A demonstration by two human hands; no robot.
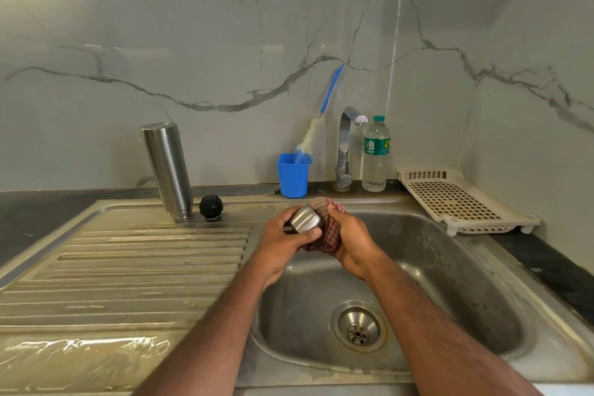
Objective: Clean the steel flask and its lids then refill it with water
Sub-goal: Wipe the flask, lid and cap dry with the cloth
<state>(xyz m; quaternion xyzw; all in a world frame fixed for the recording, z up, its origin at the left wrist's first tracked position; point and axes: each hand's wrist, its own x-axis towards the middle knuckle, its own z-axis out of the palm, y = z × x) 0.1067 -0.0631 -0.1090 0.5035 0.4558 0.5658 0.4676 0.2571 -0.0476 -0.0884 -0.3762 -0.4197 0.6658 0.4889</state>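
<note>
I am gripping the steel outer lid [307,219] in my left hand [283,241], fingers curled round it, over the near-left edge of the sink basin [450,283]. My right hand [350,241] is clutching a red checked cloth [331,231] and pressing it against the lid's open side. In my judgement I am drying or wiping this lid.

The steel flask [167,170] is standing mouth down on the draining board [128,267], up and to the left of my hands, leaning slightly. The black inner stopper [211,207] is sitting just beside it, between the flask and my left hand. I am judging the refill as not yet begun.

Risks noted:
- The lid is smooth and possibly wet; a loose grip could be dropping it into the basin directly below.
- The inverted flask is resting on a narrow mouth, so a knock from my left forearm could topple it.
- The board near me is holding pooled water, which could be re-wetting anything set down there.

Beyond my right hand, a plastic water bottle [375,154] beside the tap [345,145] is carrying a green label; its wording is too small to read. No other writing is legible.
</note>
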